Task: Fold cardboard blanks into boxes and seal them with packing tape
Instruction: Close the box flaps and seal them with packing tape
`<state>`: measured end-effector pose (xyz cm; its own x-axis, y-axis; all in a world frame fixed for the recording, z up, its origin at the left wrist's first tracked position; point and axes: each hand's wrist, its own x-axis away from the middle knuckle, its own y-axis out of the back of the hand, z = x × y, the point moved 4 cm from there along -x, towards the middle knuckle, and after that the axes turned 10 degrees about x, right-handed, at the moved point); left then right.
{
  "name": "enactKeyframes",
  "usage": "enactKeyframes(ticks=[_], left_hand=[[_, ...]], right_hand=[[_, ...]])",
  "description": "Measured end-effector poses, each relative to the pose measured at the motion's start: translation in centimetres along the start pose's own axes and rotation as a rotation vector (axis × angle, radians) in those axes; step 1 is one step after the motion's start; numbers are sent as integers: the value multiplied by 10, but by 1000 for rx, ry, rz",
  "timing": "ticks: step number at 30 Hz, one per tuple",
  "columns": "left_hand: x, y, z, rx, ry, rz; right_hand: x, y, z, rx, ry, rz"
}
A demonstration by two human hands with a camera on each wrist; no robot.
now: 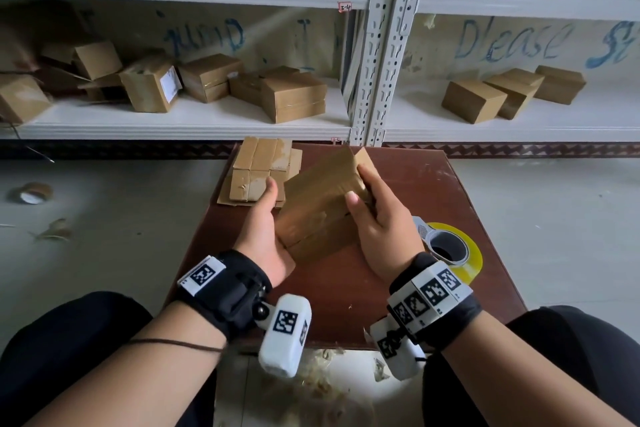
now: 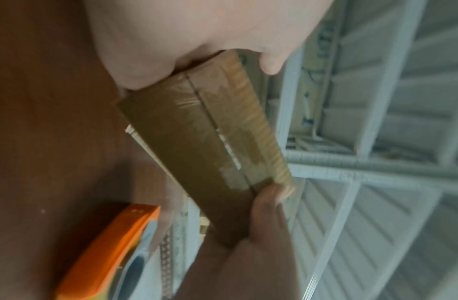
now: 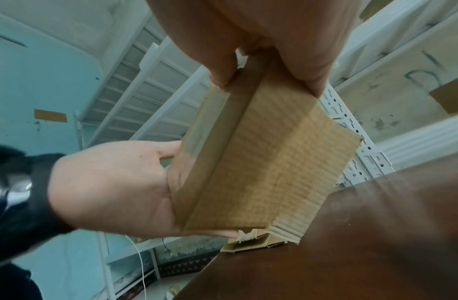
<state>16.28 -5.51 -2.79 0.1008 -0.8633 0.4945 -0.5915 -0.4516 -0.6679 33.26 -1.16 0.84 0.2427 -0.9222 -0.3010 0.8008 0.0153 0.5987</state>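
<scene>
Two forearms with black wrist straps and white marker blocks reach out over a dark red-brown table (image 1: 408,184). Between them, lifted above the table's middle, is a partly folded cardboard box (image 1: 322,204), tilted with its far end higher. Shiny tape crosses the face turned toward the head camera, over a centre seam; a flap stands up at the far end.

Left hand (image 1: 266,229) cups the box's left side, thumb lying along that edge; its fingers go underneath and are hidden from above. Right hand (image 1: 377,215) grips the right end, thumb on the taped face and fingers curled round the far side.

A stack of flat cardboard blanks (image 1: 256,170) lies at the table's far left corner, overhanging its edge, partly covered by the left thumb. A tape dispenser (image 1: 446,246) with a yellow roll sits near the right edge, partly hidden by the right wrist.

White shelves (image 1: 194,121) behind hold finished boxes. Both wrist views are blurred.
</scene>
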Motion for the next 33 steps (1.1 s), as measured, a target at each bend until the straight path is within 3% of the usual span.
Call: enactKeyframes(ticks=[4,9,15,19,24,27,33], left_hand=[[-1,-1,-12,-143,-80,-103],[3,2,-6,-245,-132,-83],[5,1,-6,-618,-429,24],[10,0,-10,-689,-601,-3],[9,3,-5,-940,-623,-61],[7,7,-4,-1063,-597,-182],[12,6,-21,-1098,-550,-228]], right_hand=[[1,-9,0,-9,-7,52],[1,-10,-4,42,-20,75],[-7,5,-17,66,-133,-73],[-4,17,-15,-46,-176,-126],[-1,5,-16,-25,-180,-40],[2,-9,-20,-11,-251,39],[-12,-14,-27,-5,-246,49]])
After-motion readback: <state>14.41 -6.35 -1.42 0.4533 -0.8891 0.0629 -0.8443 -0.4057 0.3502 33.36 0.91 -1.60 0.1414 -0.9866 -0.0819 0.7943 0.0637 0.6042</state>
